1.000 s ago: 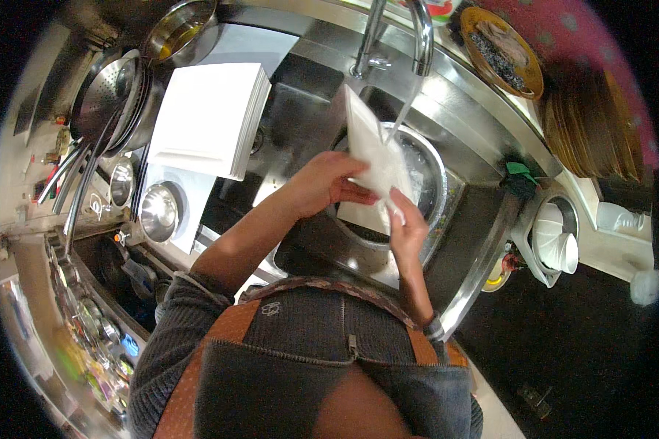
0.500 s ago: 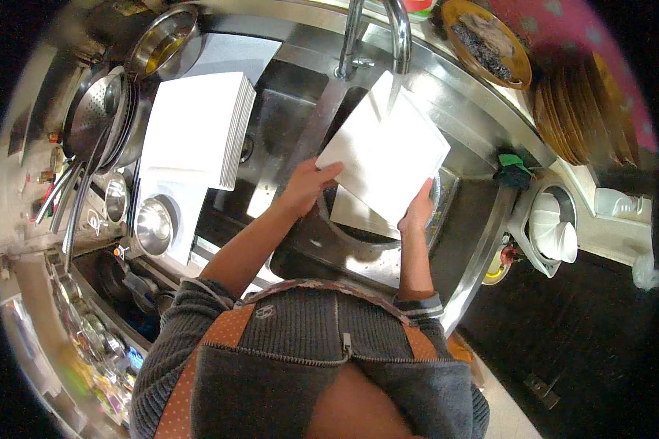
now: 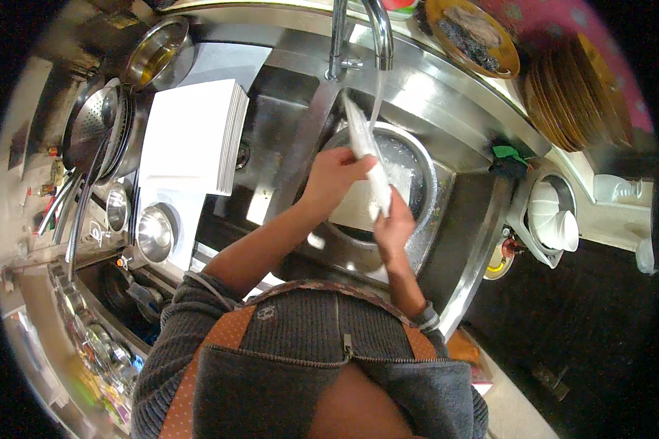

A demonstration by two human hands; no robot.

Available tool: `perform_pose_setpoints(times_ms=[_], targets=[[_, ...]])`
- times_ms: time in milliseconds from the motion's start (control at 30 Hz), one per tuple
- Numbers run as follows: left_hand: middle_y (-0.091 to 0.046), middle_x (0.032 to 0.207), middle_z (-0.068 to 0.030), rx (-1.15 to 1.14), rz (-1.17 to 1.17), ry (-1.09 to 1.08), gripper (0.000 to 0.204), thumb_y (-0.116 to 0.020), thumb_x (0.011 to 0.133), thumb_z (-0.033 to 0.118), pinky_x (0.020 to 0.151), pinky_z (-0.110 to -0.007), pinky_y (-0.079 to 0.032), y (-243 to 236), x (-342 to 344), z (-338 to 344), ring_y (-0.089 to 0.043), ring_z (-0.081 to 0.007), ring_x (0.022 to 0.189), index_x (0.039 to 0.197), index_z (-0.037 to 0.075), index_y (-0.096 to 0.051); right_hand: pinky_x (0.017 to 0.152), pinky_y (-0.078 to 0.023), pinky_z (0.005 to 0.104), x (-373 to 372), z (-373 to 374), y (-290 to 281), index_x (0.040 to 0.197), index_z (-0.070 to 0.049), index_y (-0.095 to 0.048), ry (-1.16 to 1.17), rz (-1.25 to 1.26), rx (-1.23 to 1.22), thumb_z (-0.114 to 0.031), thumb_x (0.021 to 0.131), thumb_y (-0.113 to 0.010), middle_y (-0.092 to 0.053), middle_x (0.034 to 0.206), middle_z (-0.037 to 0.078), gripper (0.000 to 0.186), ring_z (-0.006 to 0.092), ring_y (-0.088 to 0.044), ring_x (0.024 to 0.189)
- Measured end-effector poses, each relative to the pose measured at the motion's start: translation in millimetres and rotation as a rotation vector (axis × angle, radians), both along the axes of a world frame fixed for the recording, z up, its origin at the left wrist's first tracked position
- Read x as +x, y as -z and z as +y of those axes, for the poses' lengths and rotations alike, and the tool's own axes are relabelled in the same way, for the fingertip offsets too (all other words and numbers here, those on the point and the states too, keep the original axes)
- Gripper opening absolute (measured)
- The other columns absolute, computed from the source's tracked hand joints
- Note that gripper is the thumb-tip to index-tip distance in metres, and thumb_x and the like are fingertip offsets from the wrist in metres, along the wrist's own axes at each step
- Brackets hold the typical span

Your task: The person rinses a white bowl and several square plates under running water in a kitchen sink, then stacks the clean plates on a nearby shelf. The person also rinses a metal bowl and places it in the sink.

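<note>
A white square plate [image 3: 359,130] is tilted up nearly edge-on over the right-hand sink bowl. My left hand [image 3: 337,179] grips its left side with the thumb pressed against the face. Lower down, my right hand [image 3: 395,225] holds the near edge, slightly blurred. From the chrome faucet [image 3: 382,47], a thin stream of water runs down beside the plate. Beneath my hands stands a round metal basin [image 3: 433,179] containing water and another white plate [image 3: 354,208], partly hidden by my hands.
A stack of white square plates [image 3: 187,135] stands left of the sink, near metal bowls [image 3: 154,233] and strainers [image 3: 91,124]. Brown plates [image 3: 564,95] and a dish of dark scrubbers [image 3: 467,45] sit at the back right. White bowls [image 3: 545,216] lie in a container at right.
The held plate has turned from face-up to nearly edge-on. My left hand has moved right, and my right hand has shifted left and down. Basin water shows more plainly.
</note>
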State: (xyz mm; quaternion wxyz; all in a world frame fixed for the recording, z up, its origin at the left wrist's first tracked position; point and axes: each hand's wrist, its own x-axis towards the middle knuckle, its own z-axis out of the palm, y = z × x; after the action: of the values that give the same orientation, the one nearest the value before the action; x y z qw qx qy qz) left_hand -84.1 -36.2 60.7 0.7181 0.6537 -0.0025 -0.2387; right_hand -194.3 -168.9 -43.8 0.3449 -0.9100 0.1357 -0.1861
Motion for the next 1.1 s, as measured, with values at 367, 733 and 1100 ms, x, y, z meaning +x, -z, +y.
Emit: perform_pose_setpoints(times_ms=[367,733,1100], targets=[[-0.063,0.093,-0.0147,0.170,0.191,0.347,0.049,-0.069,0.071,0.021,0.077,-0.033,-0.048,35,27,56,-0.061,-0.0209,0.083,0.110,-0.008,-0.057,0.077,-0.051,0.0302,-5,-55,-2,0.111,0.007,-0.054,0.249,0.380,1.421,-0.025,0.089,-0.058,-0.063,0.102,0.013,0.039,0.0195,-0.062,0.087],[-0.058,0.106,-0.0199,0.093,0.201,-0.443,0.056,-0.063,0.067,0.002,0.081,-0.037,-0.049,-43,-20,207,-0.060,-0.0283,0.091,0.120,-0.009,-0.046,0.085,-0.046,0.0374,-24,-89,198,0.105,0.006,-0.060,0.436,1.033,0.276,-0.048,0.067,-0.071,-0.061,0.107,0.023,0.068,0.0347,-0.059,0.101],[-0.064,0.094,-0.0110,-0.074,0.207,-0.814,0.028,-0.057,0.085,0.010,0.069,-0.029,-0.054,26,-5,288,-0.064,-0.0216,0.081,0.109,-0.005,-0.053,0.047,-0.038,0.0244,-42,-103,75,0.077,-0.001,-0.064,0.323,0.353,0.994,-0.010,0.074,-0.067,-0.057,0.064,-0.001,0.010,0.0087,-0.050,0.054]])
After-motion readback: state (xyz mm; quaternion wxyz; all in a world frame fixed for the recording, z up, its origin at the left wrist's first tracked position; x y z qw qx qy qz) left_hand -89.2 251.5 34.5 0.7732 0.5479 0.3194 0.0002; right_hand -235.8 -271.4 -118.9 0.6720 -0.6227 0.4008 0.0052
